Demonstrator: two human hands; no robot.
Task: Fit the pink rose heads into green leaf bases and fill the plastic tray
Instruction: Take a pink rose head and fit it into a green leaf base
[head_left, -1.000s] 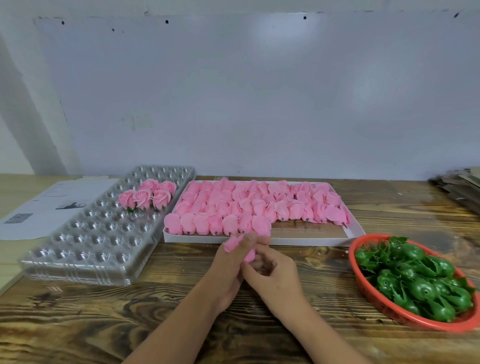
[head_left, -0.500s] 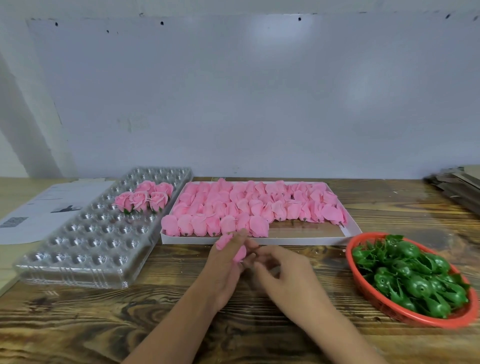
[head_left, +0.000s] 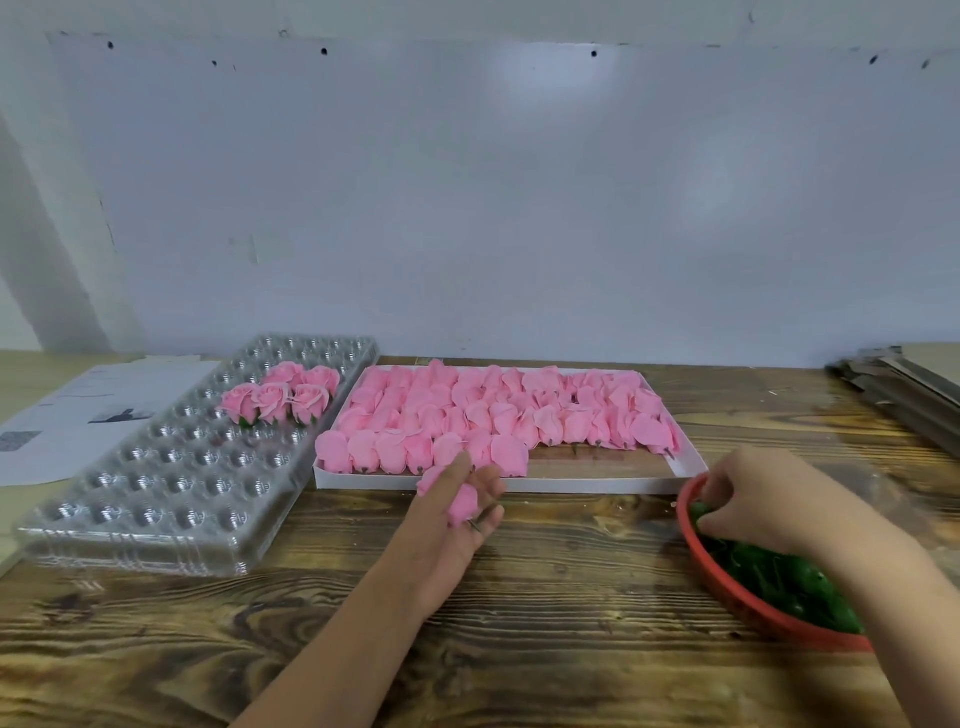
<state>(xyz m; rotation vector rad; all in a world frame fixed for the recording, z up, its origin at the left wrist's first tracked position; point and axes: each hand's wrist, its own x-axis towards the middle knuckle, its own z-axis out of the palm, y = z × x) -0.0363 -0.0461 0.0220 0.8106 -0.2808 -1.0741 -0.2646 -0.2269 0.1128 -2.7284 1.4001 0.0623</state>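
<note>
My left hand (head_left: 453, 514) holds a pink rose head (head_left: 461, 503) between its fingers, just in front of the white box (head_left: 582, 484) of pink rose heads (head_left: 498, 410). My right hand (head_left: 753, 499) reaches into the red basket (head_left: 737, 597) of green leaf bases (head_left: 779, 577) at the right; its fingertips are curled down among the leaves, and whether they grip one is hidden. The clear plastic tray (head_left: 156, 499) lies at the left with several finished roses (head_left: 283, 397) near its far end.
Printed paper sheets (head_left: 67, 415) lie left of the tray. A stack of cardboard (head_left: 904, 384) sits at the far right. A white wall stands close behind the wooden table (head_left: 545, 597).
My right hand left my left hand and swung right into the red basket. My left hand stayed in place with the rose head.
</note>
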